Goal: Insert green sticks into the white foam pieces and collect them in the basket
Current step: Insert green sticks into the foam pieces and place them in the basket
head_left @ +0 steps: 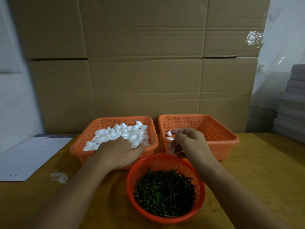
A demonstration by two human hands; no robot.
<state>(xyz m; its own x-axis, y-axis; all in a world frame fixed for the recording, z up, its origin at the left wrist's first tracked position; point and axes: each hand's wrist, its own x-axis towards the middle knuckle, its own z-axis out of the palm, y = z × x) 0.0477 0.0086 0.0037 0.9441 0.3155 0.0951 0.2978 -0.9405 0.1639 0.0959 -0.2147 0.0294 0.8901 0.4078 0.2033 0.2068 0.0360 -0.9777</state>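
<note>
The left orange basket (pixel 149 120) holds a heap of white foam pieces (pixel 132 129). My left hand (pixel 118 151) lies palm down on the near side of that heap, its fingertips hidden among the pieces. The right orange basket (pixel 219 129) holds two foam pieces (pixel 169 133) at its left end. My right hand (pixel 189 144) hovers over that basket's near left corner with fingers loosely spread and nothing clearly in them. A round red basket (pixel 166 160) in front is full of green sticks (pixel 165 194).
A lined paper pad (pixel 33 157) lies at the left on the wooden table (pixel 264 171). White foam crumbs (pixel 59 177) lie beside it. A cardboard wall (pixel 140 63) stands right behind the baskets, and grey stacked boards (pixel 290 104) stand at the right.
</note>
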